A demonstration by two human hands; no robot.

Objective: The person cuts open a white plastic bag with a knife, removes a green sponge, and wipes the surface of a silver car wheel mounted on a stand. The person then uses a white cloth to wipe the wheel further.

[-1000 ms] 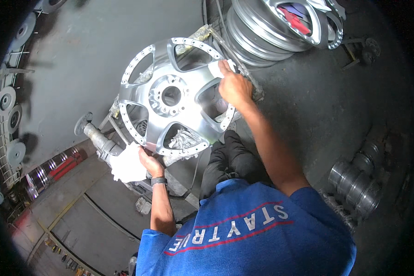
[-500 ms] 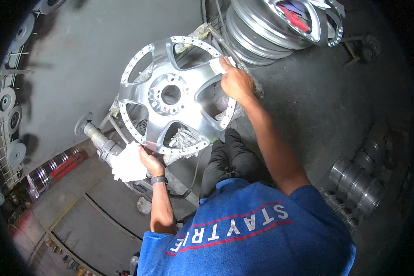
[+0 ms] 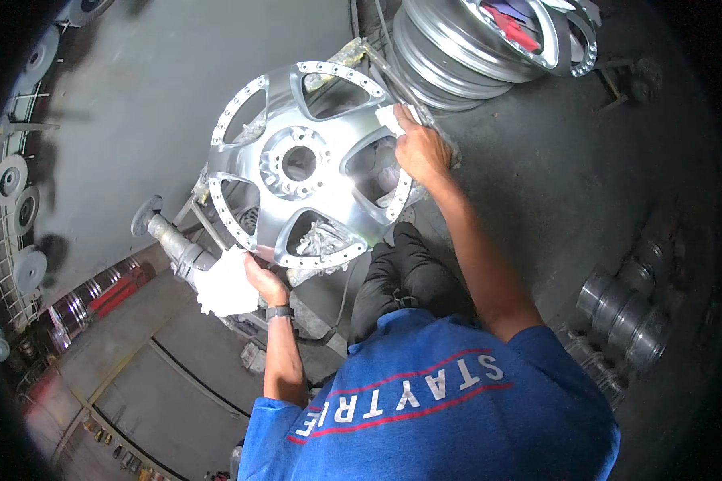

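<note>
A silver five-spoke wheel face (image 3: 335, 186) with small holes around its edge lies before me on a stand with wrapped arms. My right hand (image 3: 423, 152) presses a small folded white cloth (image 3: 391, 119) onto the wheel's upper right edge, by the end of a spoke. At the lower left edge, my left hand (image 3: 266, 282) holds a larger white cloth (image 3: 225, 284), its fingers partly hidden where they meet the rim. Crumpled pale material (image 3: 324, 239) shows through the openings between the spokes.
Silver wheel rims (image 3: 449, 60) are stacked at the far right, with red and purple cloths (image 3: 515, 28) inside the top one. Left of the wheel stands a grey spindle machine (image 3: 176, 244). Round discs (image 3: 10, 178) hang along a rack at the left. More metal rims (image 3: 624, 309) lie at right.
My right hand and its cloth have slid slightly to the right, toward the wheel's outer edge. My left hand and the wheel have barely moved.
</note>
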